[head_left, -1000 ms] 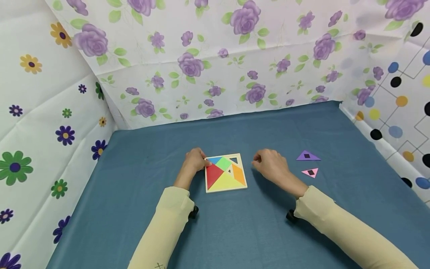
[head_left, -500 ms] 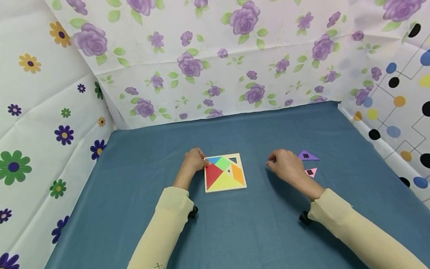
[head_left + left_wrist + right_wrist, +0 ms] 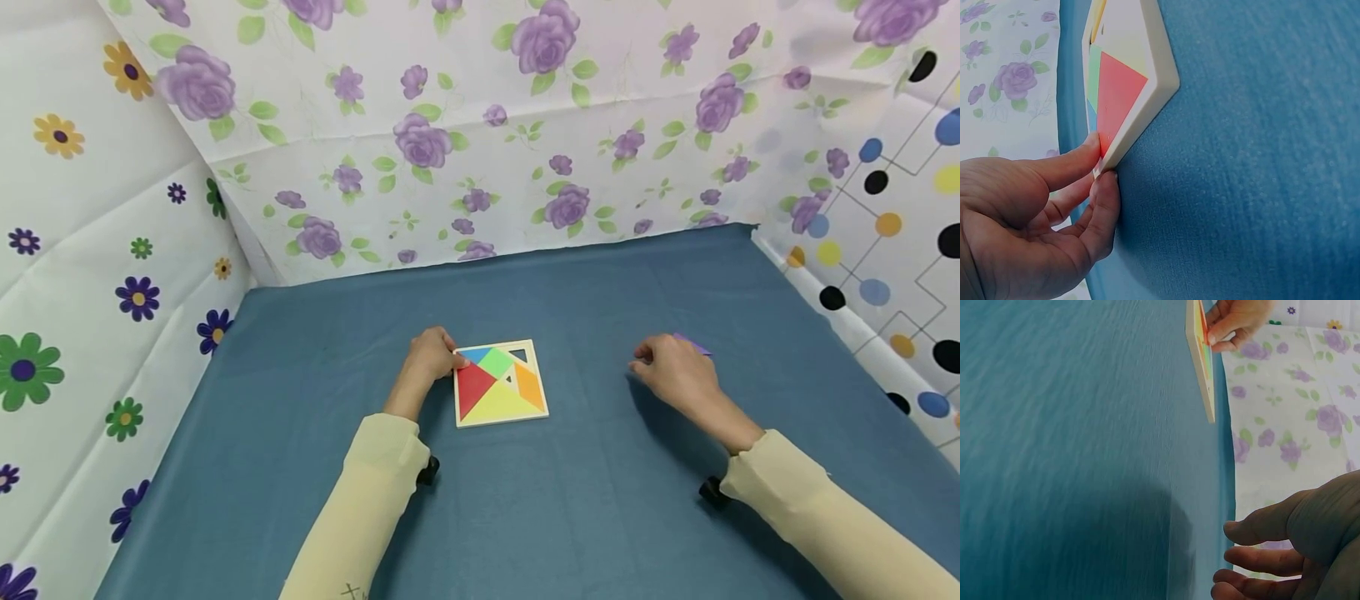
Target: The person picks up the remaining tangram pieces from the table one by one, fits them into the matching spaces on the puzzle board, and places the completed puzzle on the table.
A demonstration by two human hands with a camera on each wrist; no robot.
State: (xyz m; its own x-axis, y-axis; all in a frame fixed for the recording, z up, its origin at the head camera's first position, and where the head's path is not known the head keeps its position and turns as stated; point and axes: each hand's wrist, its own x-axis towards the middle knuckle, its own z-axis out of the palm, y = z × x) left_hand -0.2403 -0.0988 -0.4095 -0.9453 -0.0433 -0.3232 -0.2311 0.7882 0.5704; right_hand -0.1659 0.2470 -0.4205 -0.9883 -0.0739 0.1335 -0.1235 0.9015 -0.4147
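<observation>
A square wooden tangram tray [image 3: 501, 422] lies on the blue cloth, fitted with red [image 3: 472, 388], yellow [image 3: 501, 403], orange, green and blue pieces. Two triangular gaps in it show bare wood with dark spots. My left hand [image 3: 431, 357] pinches the tray's far left corner, thumb on top and fingers at the edge, as the left wrist view shows. Well right of the tray, my right hand [image 3: 678, 371] hovers over the cloth with loosely bent fingers [image 3: 1260, 559] and nothing between them. Behind it peeks a purple triangle piece [image 3: 693, 343]; the pink triangle is hidden under that hand.
Blue cloth [image 3: 525, 517] covers the table. A floral sheet [image 3: 450, 150] rises along the back, with a flowered sheet [image 3: 90, 250] at left and a dotted sheet [image 3: 892, 250] at right. A black strap device [image 3: 714, 493] sits on the right wrist.
My right hand has moved right, away from the tray, and now covers the pink triangle and much of the purple one. The left hand keeps its grip on the tray's corner.
</observation>
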